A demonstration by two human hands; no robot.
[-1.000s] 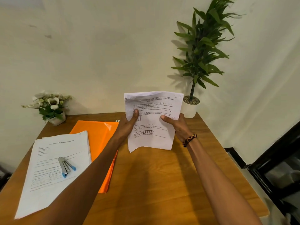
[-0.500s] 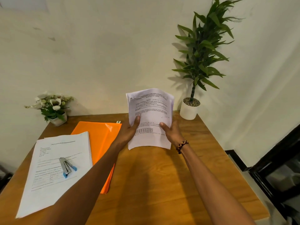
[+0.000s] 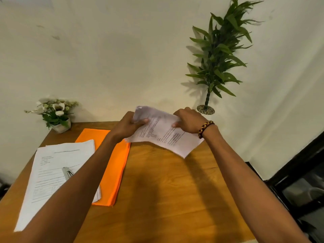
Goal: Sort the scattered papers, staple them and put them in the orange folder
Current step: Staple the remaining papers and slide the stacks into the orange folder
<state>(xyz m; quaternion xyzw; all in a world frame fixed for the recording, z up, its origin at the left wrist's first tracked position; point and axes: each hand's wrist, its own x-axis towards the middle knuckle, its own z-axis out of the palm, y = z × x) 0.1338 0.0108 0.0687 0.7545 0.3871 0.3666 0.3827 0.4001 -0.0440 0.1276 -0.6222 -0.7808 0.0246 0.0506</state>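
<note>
Far left on our wooden table (image 3: 166, 199) sits a small pot of white flowers (image 3: 54, 113) against the wall, and in front of it a stack of printed papers (image 3: 52, 176) lies flat, its long axis running away from us toward the wall, with a grey stapler (image 3: 67, 172) resting on top, partly hidden by our left forearm. Just beside the stack, and tucked partly under its right edge, the orange folder (image 3: 114, 163) lies flat too, long side running the same way. Now to the action: our left hand (image 3: 127, 126) is curled round the upper left corner of a bundle of sheets (image 3: 164, 134), thumb pinching down on the printed face, the arm stretched long and diagonal across the table from the lower left. The bundle is held up off the table near the far edge, tilted and bowed, its long axis slanting from upper left down to lower right, with the lower right corner dipping toward the wood. Our right hand (image 3: 189, 121) grips the top edge from above, knuckles up, fingers folded over the paper and a fingertip showing on the front, a braided bracelet (image 3: 205, 128) at the wrist. Behind that hand, a tall leafy plant (image 3: 219, 55) stands in a white pot.
</note>
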